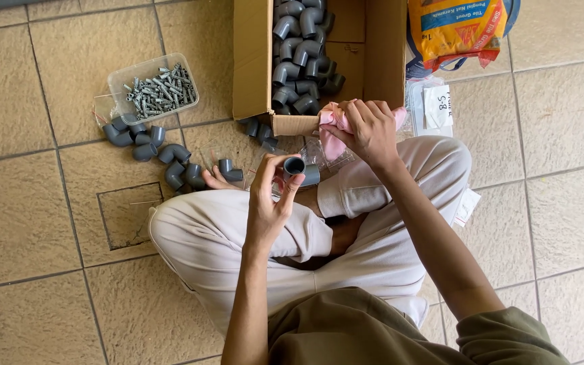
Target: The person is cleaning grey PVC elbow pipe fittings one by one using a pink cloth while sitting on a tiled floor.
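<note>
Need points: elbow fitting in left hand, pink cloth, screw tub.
grey elbow fitting (300, 169), head view, on its open end, held in the left hand (268, 203)
pink cloth (332, 122), head view, on the fold beside the right hand (366, 132)
clear screw tub (153, 88), head view, on its middle

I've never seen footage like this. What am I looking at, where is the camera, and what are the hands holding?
There is no machine here: a person sits cross-legged on a tiled floor, and the single picture comes from a camera worn on their head, looking down at their own arms and lap. The left hand holds a grey pipe elbow up by its open end. The right hand grips a pink cloth. Ahead of them stands an open cardboard box with many more grey elbows inside. To the left, loose elbows lie on the tiles beside a clear plastic tub of small grey wall plugs. At the top right lies an orange bag.
</note>
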